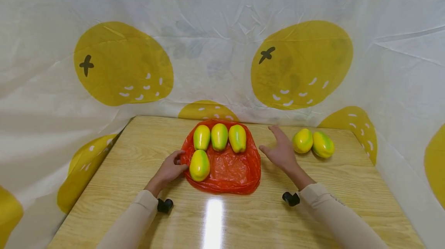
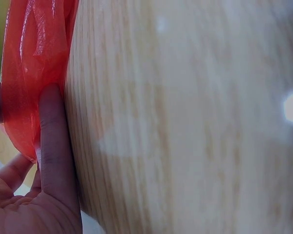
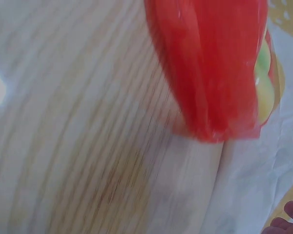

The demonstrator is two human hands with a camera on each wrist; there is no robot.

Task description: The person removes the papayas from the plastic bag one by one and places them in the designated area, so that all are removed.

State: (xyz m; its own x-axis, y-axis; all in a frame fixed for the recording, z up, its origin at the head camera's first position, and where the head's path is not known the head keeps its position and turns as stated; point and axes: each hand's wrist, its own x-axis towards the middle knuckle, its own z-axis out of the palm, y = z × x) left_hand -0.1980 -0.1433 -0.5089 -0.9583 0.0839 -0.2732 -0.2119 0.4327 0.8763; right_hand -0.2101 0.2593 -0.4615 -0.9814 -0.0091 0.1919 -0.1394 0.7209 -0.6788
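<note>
A red plastic bag [image 1: 229, 168] lies spread open on the table, its rim rolled up around it. Inside, three glossy yellow-green papayas [image 1: 219, 137] line the far side, and another papaya [image 1: 199, 165] sits at the left. My left hand [image 1: 172, 168] is at the bag's left rim; in the left wrist view its thumb and fingers [image 2: 53, 141] have the red plastic between them. My right hand [image 1: 281, 151] holds nothing, fingers and thumb spread apart, between the bag and two loose papayas. Of these, the nearer papaya [image 1: 302, 141] is just beyond that hand, with the other papaya [image 1: 323, 144] beside it.
The wooden table [image 1: 146, 141] meets a white cloth [image 1: 215, 48] printed with big yellow fruit, hanging behind and at both sides. A bright light reflection falls on the wood in front of the bag.
</note>
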